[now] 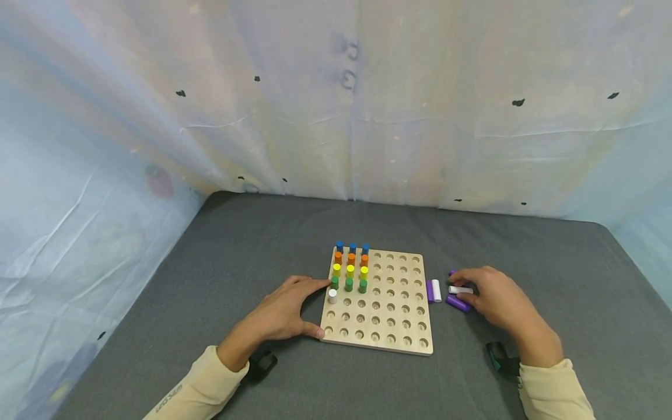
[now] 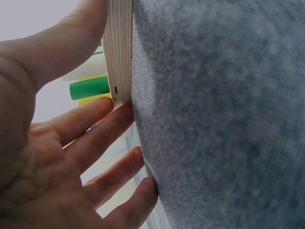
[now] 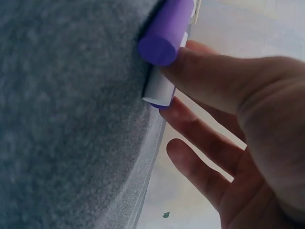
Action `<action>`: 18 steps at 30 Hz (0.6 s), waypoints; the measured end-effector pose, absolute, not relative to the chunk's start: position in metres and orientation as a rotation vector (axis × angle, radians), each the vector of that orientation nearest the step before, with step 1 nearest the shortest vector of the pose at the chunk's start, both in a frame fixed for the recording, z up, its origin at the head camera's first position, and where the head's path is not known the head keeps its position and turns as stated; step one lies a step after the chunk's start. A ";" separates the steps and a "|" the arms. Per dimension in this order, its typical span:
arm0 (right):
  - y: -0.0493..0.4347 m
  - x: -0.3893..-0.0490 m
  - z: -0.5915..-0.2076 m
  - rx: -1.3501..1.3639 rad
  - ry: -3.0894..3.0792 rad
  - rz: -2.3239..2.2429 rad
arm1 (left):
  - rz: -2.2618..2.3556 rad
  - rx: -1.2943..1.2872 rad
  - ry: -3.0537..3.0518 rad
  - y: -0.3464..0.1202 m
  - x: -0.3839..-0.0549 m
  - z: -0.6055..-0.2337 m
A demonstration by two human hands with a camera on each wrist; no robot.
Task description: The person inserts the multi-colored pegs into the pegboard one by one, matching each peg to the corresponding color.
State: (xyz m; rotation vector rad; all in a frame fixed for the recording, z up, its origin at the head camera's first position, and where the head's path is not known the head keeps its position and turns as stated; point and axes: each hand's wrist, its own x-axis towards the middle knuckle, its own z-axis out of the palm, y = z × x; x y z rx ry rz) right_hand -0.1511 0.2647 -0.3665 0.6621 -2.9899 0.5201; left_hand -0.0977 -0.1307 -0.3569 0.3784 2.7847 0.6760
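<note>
My left hand (image 1: 280, 309) lies spread at the left side of a wooden peg board (image 1: 399, 345). Its thumb is at the near corner and its fingertips touch the board's edge, close to a green peg (image 2: 89, 88). Blue, orange, yellow and green pegs stand in rows of three in the board, with a single white peg (image 1: 332, 296) below them. To the right of the board, my right hand (image 1: 496, 297) pinches a loose white peg (image 3: 159, 87) low over the cloth. A purple peg (image 3: 164, 36) lies right beside its thumb.
Another white peg (image 1: 436, 290) and a purple peg (image 1: 430, 291) lie against the board's right edge. One more purple peg (image 1: 452, 273) shows partly behind the right fingers. Grey cloth (image 1: 262, 245) covers the table, with pale curtains (image 1: 399, 105) behind it.
</note>
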 end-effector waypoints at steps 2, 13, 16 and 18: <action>0.264 -0.151 -0.366 0.665 -2.990 0.517 | 0.669 0.381 2.785 -0.131 -0.098 -0.357; 0.267 -0.147 -0.361 0.680 -2.947 0.668 | 0.661 0.376 2.793 -0.131 -0.098 -0.357; 0.268 -0.147 -0.360 0.687 -2.908 0.707 | 0.658 0.376 2.792 -0.131 -0.098 -0.357; 0.268 -0.146 -0.359 0.674 -2.895 0.720 | 0.658 0.379 2.790 -0.131 -0.098 -0.357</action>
